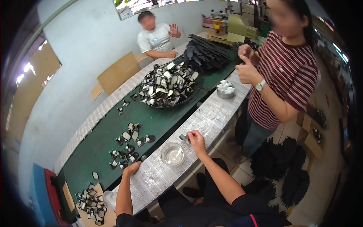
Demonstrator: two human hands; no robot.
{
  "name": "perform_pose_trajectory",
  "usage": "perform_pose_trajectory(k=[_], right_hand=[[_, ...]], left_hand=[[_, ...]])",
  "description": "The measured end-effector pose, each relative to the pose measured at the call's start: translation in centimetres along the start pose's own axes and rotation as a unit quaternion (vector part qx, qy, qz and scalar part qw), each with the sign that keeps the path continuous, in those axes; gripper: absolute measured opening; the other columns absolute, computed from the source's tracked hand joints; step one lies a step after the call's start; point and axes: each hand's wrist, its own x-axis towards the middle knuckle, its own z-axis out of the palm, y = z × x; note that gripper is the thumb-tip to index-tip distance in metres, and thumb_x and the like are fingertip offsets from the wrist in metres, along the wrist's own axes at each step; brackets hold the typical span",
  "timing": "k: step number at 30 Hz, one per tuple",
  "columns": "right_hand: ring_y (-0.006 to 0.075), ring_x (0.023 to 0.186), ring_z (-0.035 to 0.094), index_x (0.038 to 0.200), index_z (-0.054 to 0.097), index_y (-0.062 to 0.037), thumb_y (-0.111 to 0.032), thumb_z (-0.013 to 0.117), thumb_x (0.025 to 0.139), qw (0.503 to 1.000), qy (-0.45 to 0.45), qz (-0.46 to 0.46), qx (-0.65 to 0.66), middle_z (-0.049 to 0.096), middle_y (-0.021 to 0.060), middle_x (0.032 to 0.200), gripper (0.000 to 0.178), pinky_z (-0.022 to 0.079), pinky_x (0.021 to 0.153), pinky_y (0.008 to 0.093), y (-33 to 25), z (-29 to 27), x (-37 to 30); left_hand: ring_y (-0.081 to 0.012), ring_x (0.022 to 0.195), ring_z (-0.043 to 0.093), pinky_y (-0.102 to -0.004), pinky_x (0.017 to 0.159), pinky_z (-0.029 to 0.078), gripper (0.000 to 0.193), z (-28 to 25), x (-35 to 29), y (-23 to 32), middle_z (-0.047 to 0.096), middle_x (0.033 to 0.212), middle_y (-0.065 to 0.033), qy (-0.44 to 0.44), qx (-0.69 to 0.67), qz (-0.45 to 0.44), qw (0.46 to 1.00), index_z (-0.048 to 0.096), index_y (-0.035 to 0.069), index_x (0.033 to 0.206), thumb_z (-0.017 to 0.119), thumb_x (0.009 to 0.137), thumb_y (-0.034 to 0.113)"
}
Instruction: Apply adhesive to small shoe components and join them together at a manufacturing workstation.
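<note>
My right hand (197, 143) pinches a small grey flat piece (184, 138) above the paper-covered ledge; its exact kind is unclear. Just left of it stands a round clear glass bowl (172, 154), with something pale inside. My left hand (132, 168) lies at the border between ledge and green belt, its fingers stretched toward a dark round knob (143, 158). Nothing shows in that hand. Beyond it on the belt (102, 145) are several small black pieces with cream-coloured pads (130, 135), some in a loose cluster.
A wide black tray (177, 105) is heaped with similar padded pieces, behind it a stack of dark strips (206, 53). A metal bowl (226, 93) holds white lumps. One co-worker (281, 79) stands at right, another (159, 39) sits across. More pieces (92, 204) lie on cardboard at lower left.
</note>
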Motion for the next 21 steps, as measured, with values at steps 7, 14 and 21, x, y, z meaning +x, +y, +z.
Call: perform_pose_trajectory(k=[7, 14, 21], right_hand=[[0.0107, 0.077, 0.062, 0.098, 0.065, -0.0002, -0.020, 0.063, 0.095, 1.000, 0.000, -0.006, -0.007, 0.067, 0.0058, 0.084, 0.020, 0.051, 0.069, 0.0271, 1.6, -1.0, 0.7], [0.0093, 0.076, 0.060, 0.097, 0.063, -0.0008, -0.019, 0.063, 0.094, 0.996, -0.010, -0.069, -0.057, 0.066, 0.0048, 0.081, 0.018, 0.050, 0.069, 0.0288, 0.9, 0.3, -0.4], [0.0148, 0.071, 0.060, 0.094, 0.062, 0.0019, -0.018, 0.063, 0.091, 0.994, 0.027, -0.093, -0.049, 0.066, 0.0096, 0.077, 0.020, 0.049, 0.065, 0.0320, -0.1, -0.6, -0.5]], left_hand=[[-0.0153, 0.087, 0.055, -0.0314, 0.078, 0.045, 0.063, -0.3, 4.0, -1.8, 0.062, 0.113, -0.0061, -0.042, 0.053, 0.052, 0.996, 0.057, -0.001, 0.131, 0.032, 0.099, 0.048], [-0.0206, 0.082, 0.057, -0.0329, 0.074, 0.046, 0.060, 0.2, 10.6, 9.8, 0.065, 0.097, -0.0104, -0.080, 0.159, 0.112, 0.978, 0.066, 0.002, 0.118, 0.035, 0.094, 0.047], [-0.0206, 0.083, 0.058, -0.0329, 0.073, 0.046, 0.060, 5.5, 13.1, 19.3, 0.066, 0.098, -0.0104, -0.139, 0.190, 0.189, 0.953, 0.067, 0.002, 0.117, 0.035, 0.093, 0.047]])
